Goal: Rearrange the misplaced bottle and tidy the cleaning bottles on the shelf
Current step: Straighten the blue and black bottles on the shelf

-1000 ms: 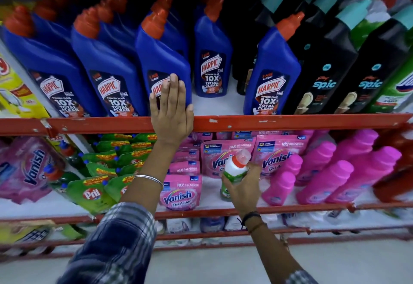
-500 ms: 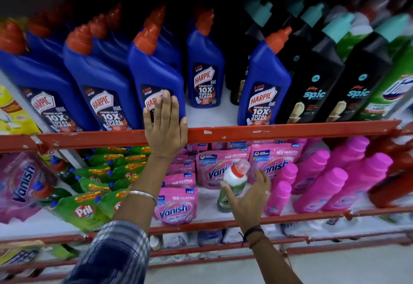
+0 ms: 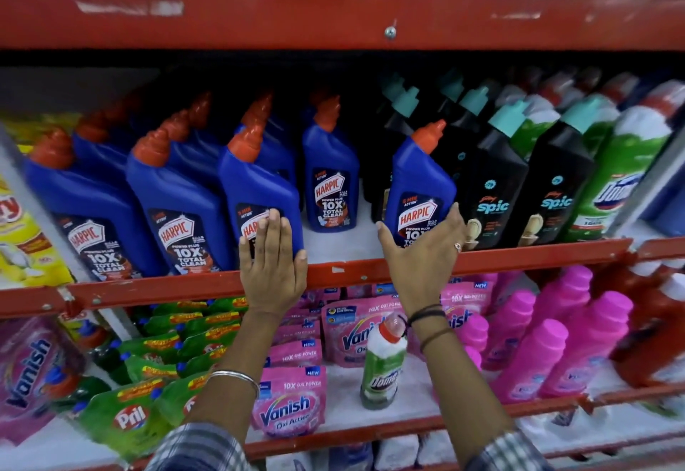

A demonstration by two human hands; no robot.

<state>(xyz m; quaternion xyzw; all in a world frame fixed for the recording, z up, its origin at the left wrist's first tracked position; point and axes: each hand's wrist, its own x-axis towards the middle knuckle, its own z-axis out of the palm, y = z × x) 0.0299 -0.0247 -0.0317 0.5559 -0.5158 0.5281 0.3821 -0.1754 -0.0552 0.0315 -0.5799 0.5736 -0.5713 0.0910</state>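
My right hand (image 3: 419, 259) wraps the base of a lone blue Harpic bottle (image 3: 419, 174), thumb on its left side and fingers on its right. This bottle stands against the black Spic bottles (image 3: 493, 189). My left hand (image 3: 270, 267) lies flat on the label of the rightmost bottle in the front Harpic row (image 3: 255, 181). Between the two, another Harpic bottle (image 3: 330, 181) stands further back behind a bare gap. A small green-and-white Domex bottle (image 3: 381, 367) stands free on the lower shelf among pink pouches.
A red shelf rail (image 3: 352, 272) runs under both hands, and another red rail (image 3: 333, 15) is overhead. Tall green Domex bottles (image 3: 622, 174) stand far right. Below are Vanish pouches (image 3: 289, 407), pink bottles (image 3: 556, 352) and green Pril pouches (image 3: 126, 415).
My right hand let go of the small Domex bottle on the lower shelf and rose to the lone Harpic bottle. My left hand stays on its bottle. The view tilted upward.
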